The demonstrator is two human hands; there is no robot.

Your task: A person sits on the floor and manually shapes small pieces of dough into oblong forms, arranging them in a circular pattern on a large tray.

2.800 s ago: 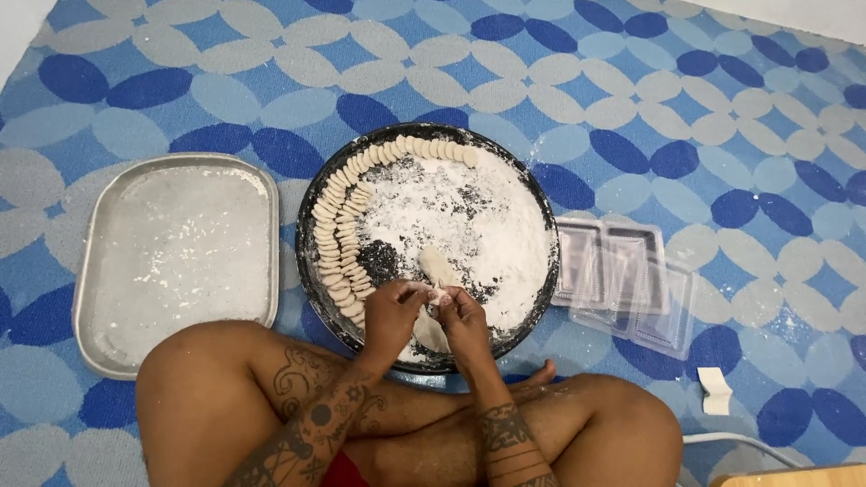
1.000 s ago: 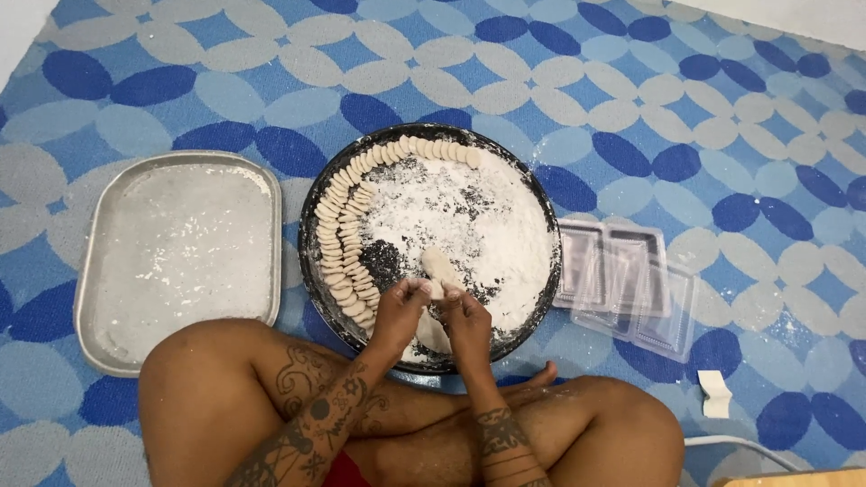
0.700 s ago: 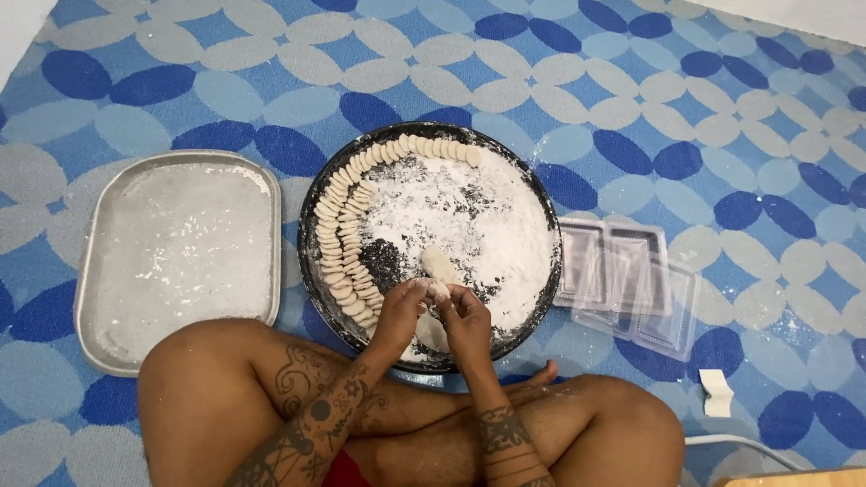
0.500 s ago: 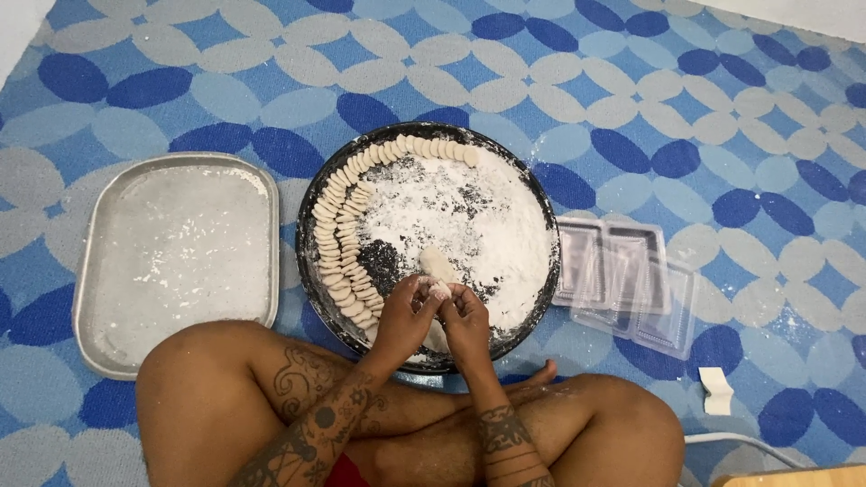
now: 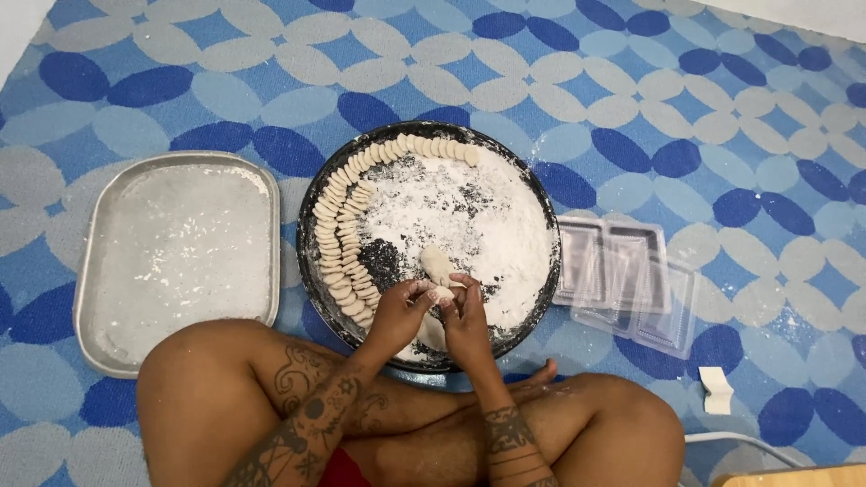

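A round black tray (image 5: 311, 271) dusted with white flour lies on the patterned mat in front of my crossed legs. Two curved rows of small shaped dough pieces (image 5: 338, 239) run along its left and top rim. My left hand (image 5: 397, 311) and my right hand (image 5: 465, 316) meet over the tray's near edge, both pinching one small piece of dough (image 5: 442, 293) between their fingertips. A pale lump of dough (image 5: 434, 262) rests in the flour just beyond the fingers. Another bit of dough (image 5: 431, 334) lies under my hands, mostly hidden.
A rectangular metal tray (image 5: 176, 252) dusted with flour lies to the left of the black tray. Clear plastic containers (image 5: 627, 280) lie to its right. A small white paper scrap (image 5: 715, 390) rests near my right knee. The blue patterned mat (image 5: 631, 90) extends beyond.
My hands have stayed over the tray's near edge, working the small dough piece. The fingers have shifted slightly closer together. The trays have not moved.
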